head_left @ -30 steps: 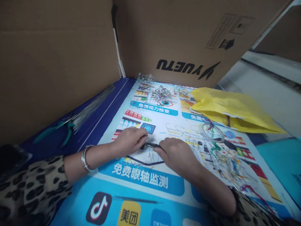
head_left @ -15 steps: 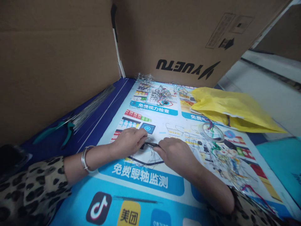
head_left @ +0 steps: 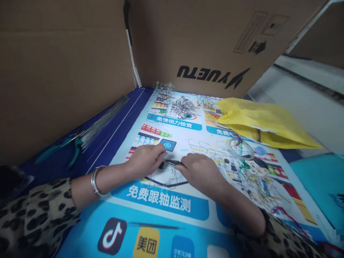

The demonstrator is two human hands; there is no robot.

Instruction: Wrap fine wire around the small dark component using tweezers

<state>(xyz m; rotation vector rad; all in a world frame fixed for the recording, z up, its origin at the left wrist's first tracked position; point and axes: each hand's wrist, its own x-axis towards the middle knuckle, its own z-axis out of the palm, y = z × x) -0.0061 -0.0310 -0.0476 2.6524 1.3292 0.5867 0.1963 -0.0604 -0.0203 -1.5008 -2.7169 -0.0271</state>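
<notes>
The scene was viewed from a single head-worn camera, aimed forward and down at close range over the printed table mat [head_left: 172,208], with cardboard walls [head_left: 61,64] closing the far side.

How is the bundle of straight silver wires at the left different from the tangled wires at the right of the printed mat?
The bundle of straight silver wires lies tidy and parallel on the dark blue cloth, beside green-handled pliers. The tangled wires are bent, looped and scattered on the printed mat, some with coloured parts. Both are thin metal wire, and neither hand touches them.
</notes>
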